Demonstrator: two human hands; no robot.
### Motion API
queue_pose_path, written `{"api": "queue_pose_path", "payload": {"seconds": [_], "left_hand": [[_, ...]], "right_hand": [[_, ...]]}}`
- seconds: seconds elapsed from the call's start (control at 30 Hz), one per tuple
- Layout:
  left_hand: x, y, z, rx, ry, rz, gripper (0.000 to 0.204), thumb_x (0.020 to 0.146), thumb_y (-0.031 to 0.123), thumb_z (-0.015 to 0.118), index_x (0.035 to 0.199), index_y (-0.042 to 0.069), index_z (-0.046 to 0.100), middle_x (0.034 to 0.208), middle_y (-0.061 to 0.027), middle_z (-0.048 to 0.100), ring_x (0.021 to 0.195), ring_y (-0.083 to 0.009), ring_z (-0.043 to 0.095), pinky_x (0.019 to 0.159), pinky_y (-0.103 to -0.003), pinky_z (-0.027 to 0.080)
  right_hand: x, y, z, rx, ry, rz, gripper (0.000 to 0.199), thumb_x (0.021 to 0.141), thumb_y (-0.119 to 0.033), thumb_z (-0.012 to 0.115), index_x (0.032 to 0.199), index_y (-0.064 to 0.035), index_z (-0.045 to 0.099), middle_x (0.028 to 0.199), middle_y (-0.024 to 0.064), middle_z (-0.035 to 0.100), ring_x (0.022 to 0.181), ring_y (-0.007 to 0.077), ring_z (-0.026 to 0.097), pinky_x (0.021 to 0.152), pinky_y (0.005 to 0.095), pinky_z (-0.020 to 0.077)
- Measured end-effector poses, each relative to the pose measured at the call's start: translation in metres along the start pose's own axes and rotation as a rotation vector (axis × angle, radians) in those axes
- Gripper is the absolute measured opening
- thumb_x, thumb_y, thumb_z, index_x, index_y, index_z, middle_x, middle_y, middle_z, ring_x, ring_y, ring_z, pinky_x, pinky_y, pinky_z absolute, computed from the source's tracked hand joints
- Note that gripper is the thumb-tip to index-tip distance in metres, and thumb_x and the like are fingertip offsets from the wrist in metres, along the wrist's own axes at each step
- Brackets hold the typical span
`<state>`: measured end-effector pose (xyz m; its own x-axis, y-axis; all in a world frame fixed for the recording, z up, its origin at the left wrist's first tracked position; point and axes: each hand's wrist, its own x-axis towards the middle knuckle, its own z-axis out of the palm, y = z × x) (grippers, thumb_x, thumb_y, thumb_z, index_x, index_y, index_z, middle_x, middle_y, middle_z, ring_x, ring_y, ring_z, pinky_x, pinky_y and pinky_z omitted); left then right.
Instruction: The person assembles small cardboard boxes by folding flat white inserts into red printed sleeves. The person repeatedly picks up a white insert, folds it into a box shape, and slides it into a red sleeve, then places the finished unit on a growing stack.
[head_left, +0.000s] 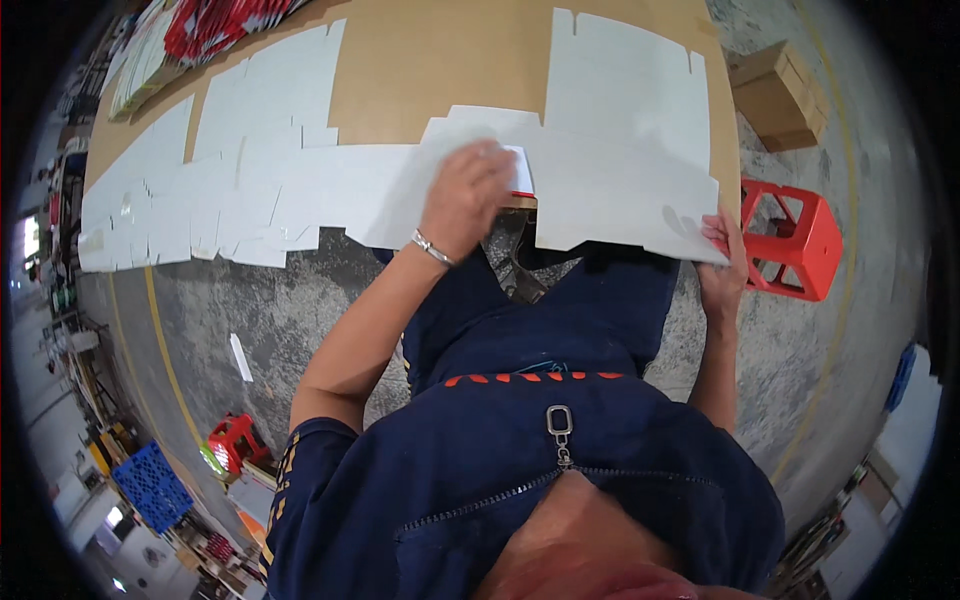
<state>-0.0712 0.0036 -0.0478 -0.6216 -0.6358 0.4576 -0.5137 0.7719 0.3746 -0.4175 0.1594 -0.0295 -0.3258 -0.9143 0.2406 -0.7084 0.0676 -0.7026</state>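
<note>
A flat die-cut cardboard sheet (pixel 620 150), white on top with slots and tabs, lies across the near side of the table. My right hand (pixel 726 262) is closed on its near right corner, fingers over the edge. My left hand (pixel 468 198), with a bracelet at the wrist, hovers or rests over the sheet's middle; its bent fingers are smeared by motion. Beside those fingers lies a small white piece with a red edge (pixel 521 172), at a notch in the sheet. Whether the left fingers touch that piece is hidden.
More white die-cut sheets (pixel 265 110) spread to the left on the brown tabletop (pixel 440 60). Red folded items (pixel 215 30) sit on a stack at the far left. A red stool (pixel 800 240) and a cardboard box (pixel 780 95) stand on the floor at right.
</note>
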Motion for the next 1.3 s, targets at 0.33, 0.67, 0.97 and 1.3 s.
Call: {"api": "queue_pose_path", "payload": {"seconds": [0.33, 0.67, 0.97, 1.3], "left_hand": [[0.034, 0.037, 0.063, -0.079, 0.039, -0.247, 0.044, 0.088, 0.022, 0.065, 0.128, 0.006, 0.057, 0.139, -0.0092, 0.053, 0.136, -0.0357, 0.04, 0.112, -0.062, 0.017], [0.045, 0.095, 0.073, 0.011, -0.484, 0.103, 0.099, 0.077, 0.051, 0.068, 0.149, -0.001, 0.025, 0.159, -0.0155, 0.022, 0.148, -0.0331, 0.018, 0.111, -0.07, 0.008], [0.021, 0.083, 0.053, -0.035, -0.417, 0.061, 0.108, 0.07, 0.048, 0.077, 0.15, -0.001, 0.023, 0.158, -0.0125, 0.024, 0.148, -0.0315, 0.017, 0.118, -0.056, 0.009], [-0.068, 0.014, -0.044, 0.073, -0.373, -0.141, 0.091, 0.064, 0.017, 0.082, 0.142, 0.0, 0.038, 0.15, -0.0165, 0.037, 0.141, -0.0364, 0.029, 0.115, -0.053, 0.024]], "right_hand": [[0.017, -0.025, 0.029, 0.037, 0.24, 0.422, 0.086, 0.078, -0.018, 0.081, 0.147, -0.0011, 0.033, 0.113, 0.0113, 0.059, 0.09, 0.0141, 0.057, 0.08, 0.0305, 0.0489], [-0.048, -0.06, 0.102, 1.376, -0.073, 0.805, 0.025, 0.098, -0.022, 0.061, 0.114, -0.0031, 0.062, 0.095, 0.0019, 0.066, 0.082, 0.009, 0.061, 0.074, 0.0261, 0.0487], [-0.004, -0.019, 0.066, -0.009, 0.423, -0.047, 0.025, 0.092, -0.001, 0.055, 0.114, 0.005, 0.063, 0.111, 0.021, 0.066, 0.098, 0.0318, 0.064, 0.084, 0.0409, 0.0501], [0.049, -0.035, 0.074, -0.279, -0.004, -0.492, 0.054, 0.083, 0.016, 0.04, 0.134, 0.0001, 0.054, 0.137, 0.0174, 0.054, 0.132, 0.0329, 0.048, 0.112, 0.0437, 0.0365]]}}
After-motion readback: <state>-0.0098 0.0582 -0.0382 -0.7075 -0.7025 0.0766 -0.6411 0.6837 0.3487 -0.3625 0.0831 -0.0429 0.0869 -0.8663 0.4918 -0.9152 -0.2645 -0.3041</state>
